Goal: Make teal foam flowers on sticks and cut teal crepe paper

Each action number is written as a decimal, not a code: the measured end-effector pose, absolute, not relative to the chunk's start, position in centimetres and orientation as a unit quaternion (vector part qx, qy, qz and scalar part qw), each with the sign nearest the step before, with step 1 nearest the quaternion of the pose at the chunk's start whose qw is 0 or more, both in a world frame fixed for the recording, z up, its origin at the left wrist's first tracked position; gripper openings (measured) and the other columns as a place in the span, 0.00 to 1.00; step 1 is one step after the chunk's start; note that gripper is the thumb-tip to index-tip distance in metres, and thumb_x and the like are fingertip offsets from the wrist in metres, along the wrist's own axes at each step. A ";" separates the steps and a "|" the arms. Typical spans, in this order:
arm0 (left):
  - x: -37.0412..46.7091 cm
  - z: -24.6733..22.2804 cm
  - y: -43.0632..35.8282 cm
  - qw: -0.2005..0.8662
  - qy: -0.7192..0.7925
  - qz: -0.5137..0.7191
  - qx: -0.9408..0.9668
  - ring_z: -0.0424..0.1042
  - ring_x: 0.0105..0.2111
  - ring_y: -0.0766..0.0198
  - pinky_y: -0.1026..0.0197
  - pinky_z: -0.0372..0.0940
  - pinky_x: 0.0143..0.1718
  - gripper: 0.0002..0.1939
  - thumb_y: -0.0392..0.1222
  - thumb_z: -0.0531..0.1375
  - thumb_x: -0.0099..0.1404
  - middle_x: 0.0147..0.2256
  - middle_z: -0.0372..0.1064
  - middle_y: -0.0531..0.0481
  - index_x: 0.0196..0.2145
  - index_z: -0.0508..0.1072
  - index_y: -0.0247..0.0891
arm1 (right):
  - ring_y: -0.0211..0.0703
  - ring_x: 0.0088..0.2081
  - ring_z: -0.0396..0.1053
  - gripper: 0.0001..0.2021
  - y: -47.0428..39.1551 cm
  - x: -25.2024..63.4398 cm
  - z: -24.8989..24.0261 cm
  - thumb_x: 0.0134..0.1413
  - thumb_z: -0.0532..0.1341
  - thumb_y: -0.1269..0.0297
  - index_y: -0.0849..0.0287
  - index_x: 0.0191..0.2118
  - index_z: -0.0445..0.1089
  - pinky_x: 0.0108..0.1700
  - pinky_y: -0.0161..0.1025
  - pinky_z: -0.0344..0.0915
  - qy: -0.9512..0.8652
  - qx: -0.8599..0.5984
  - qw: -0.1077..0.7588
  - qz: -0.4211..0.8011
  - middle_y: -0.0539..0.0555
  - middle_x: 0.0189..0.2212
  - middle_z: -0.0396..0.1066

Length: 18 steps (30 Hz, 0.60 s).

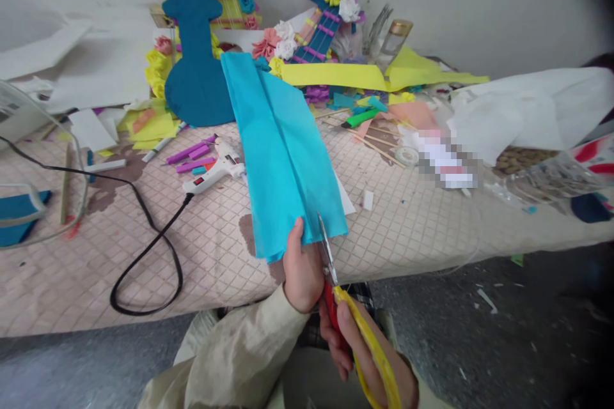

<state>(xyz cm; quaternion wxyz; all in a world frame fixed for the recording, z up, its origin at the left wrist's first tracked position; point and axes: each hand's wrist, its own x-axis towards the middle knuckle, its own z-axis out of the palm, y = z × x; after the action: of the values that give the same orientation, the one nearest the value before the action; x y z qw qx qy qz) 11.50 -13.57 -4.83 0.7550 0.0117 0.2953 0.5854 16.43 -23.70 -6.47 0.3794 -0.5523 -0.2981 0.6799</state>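
A folded sheet of bright blue crepe-like paper (288, 153) lies along the table's front, its near edge pinched in my left hand (303, 271), thumb on top. My right hand (364, 345) holds scissors (369, 339) with yellow and red handles. Their blades straddle the paper's near edge, one above it, just right of my left thumb; the lower blade is mostly hidden. A white sheet's corner (344, 195) sticks out from under the blue paper. Behind it stands a dark blue guitar-like cutout (199, 70).
A white glue gun (218, 169) with a looping black cord (139, 198) lies left of the paper. Decorated paper-flower pieces lean by the wall. Yellow paper strips (336, 75), a green marker (362, 116), wooden sticks (381, 150) and a tape roll (407, 155) lie to the right.
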 end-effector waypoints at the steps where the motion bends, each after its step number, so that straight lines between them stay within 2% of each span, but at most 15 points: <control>1: 11.4 -4.8 -13.7 0.761 0.287 0.582 0.015 0.57 0.55 0.60 0.58 0.51 0.56 0.21 0.45 0.48 0.63 0.53 0.60 0.50 0.53 0.61 0.39 | 0.25 0.13 0.47 0.23 -23.7 16.4 -6.5 0.46 0.48 0.38 0.57 0.30 0.57 0.12 0.26 0.52 -0.293 -0.550 0.381 0.683 0.43 0.19 0.51; 10: 10.6 -4.6 -14.1 0.776 0.246 0.579 0.053 0.56 0.55 0.58 0.56 0.50 0.57 0.23 0.52 0.46 0.63 0.52 0.62 0.49 0.50 0.65 0.40 | 0.25 0.11 0.46 0.26 -23.3 16.5 -7.6 0.41 0.49 0.35 0.57 0.30 0.54 0.11 0.26 0.52 -0.275 -0.517 0.365 0.724 0.41 0.17 0.51; 18: 11.2 -4.4 -14.3 0.769 0.307 0.560 0.034 0.55 0.55 0.61 0.59 0.50 0.57 0.22 0.49 0.44 0.64 0.53 0.62 0.52 0.51 0.64 0.41 | 0.25 0.12 0.45 0.25 -23.4 16.4 -6.8 0.44 0.48 0.36 0.56 0.29 0.52 0.12 0.26 0.49 -0.277 -0.508 0.376 0.723 0.41 0.16 0.48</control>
<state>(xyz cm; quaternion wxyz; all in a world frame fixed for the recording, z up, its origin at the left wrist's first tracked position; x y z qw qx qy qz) 11.22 -14.32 -4.37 0.7687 0.0338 0.3074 0.5599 16.41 -23.43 -6.79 0.3757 -0.5085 -0.2773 0.7235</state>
